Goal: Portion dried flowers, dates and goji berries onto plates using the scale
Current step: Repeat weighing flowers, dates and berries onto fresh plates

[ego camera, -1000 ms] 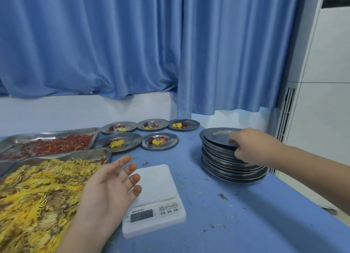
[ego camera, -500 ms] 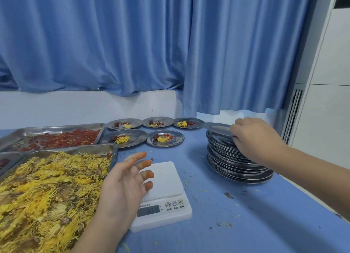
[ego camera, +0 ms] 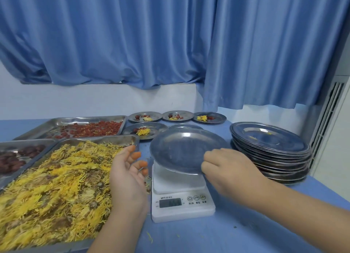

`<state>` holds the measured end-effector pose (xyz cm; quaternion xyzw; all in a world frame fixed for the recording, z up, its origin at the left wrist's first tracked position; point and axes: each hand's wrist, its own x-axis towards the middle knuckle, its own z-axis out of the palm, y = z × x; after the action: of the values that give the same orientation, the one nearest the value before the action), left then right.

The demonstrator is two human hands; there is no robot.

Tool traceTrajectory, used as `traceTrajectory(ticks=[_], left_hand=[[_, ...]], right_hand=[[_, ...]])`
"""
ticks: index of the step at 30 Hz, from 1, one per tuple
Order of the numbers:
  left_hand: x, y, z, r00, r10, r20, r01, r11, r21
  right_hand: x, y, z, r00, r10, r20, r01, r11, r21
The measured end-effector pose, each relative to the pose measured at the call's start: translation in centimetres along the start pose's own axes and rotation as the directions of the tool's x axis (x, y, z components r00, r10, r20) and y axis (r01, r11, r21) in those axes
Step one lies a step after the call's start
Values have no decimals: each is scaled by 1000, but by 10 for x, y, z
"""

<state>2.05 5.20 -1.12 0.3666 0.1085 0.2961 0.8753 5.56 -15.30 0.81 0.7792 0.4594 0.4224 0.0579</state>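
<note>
My right hand [ego camera: 230, 172] grips the near right rim of an empty steel plate [ego camera: 181, 150] and holds it tilted just above the white scale [ego camera: 180, 194]. My left hand [ego camera: 128, 174] hovers open, palm up, between the scale and the tray of yellow dried flowers [ego camera: 56, 186], holding nothing. Behind that tray lie a tray of goji berries [ego camera: 91, 129] and, at the far left, a tray of dark dates [ego camera: 13, 159]. A stack of empty plates [ego camera: 270, 150] stands to the right of the scale.
Several filled plates [ego camera: 178, 116] sit in rows at the back of the blue table [ego camera: 217, 235], one partly hidden behind the held plate. Flower crumbs are scattered on the cloth. Blue curtains hang behind; a white cabinet [ego camera: 329, 135] borders the table's right side.
My right hand lifted the top plate off the stack and carried it left over the scale. My left hand stayed beside the scale, turning more palm up.
</note>
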Motion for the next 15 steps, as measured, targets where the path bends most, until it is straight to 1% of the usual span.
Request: traceTrajectory(ticks=[4,10,15], left_hand=[[4,4,-3,997,30,-77,-29,999,17],[6,5,-4,994,40,-106,-38,999,26],[7,6,-6,994,39,-101,-36,999,33]], right_hand=[[-2,-14,21,1000,1,-20,0,999,43],[-11,-24,35,1000,27,-7,-26,998,53],[-13,-27,31,992,119,32,-121,990,72]])
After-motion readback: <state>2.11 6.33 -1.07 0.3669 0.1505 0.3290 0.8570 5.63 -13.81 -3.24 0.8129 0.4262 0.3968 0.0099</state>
